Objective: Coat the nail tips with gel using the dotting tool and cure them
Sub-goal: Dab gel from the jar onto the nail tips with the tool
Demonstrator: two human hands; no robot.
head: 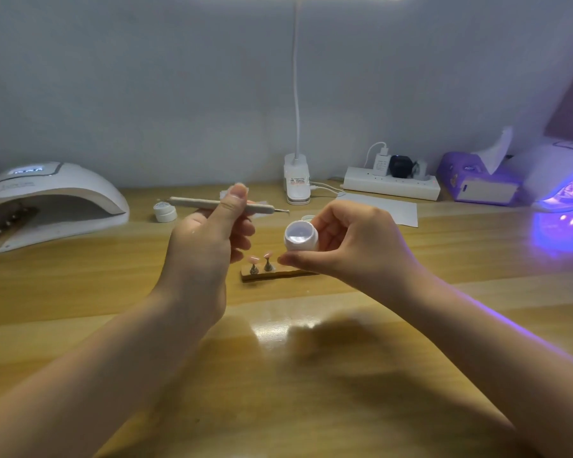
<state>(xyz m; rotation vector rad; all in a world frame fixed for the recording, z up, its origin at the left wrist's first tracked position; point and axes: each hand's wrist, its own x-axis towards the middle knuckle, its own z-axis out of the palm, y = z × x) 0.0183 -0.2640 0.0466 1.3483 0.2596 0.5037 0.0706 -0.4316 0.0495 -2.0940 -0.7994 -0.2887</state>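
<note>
My left hand (209, 239) pinches the grey dotting tool (196, 202), held level with its metal tip pointing right. My right hand (348, 242) grips a small open white gel jar (301, 239), tilted with its mouth toward me, just right of the tool's tip. Below and between the hands, two pink nail tips (260, 258) stand on metal pegs on a wooden strip holder (278, 275) on the table; my right hand hides the holder's right part. A white curing lamp (47, 200) sits at the far left, and another lamp (563, 180) at the far right glows violet.
A second small white jar (165, 211) stands behind the tool. A white clip lamp base (297, 180), a power strip (391, 186) with plugs, a sheet of paper (387, 211) and a purple tissue box (477, 180) line the back of the wooden table (278, 375).
</note>
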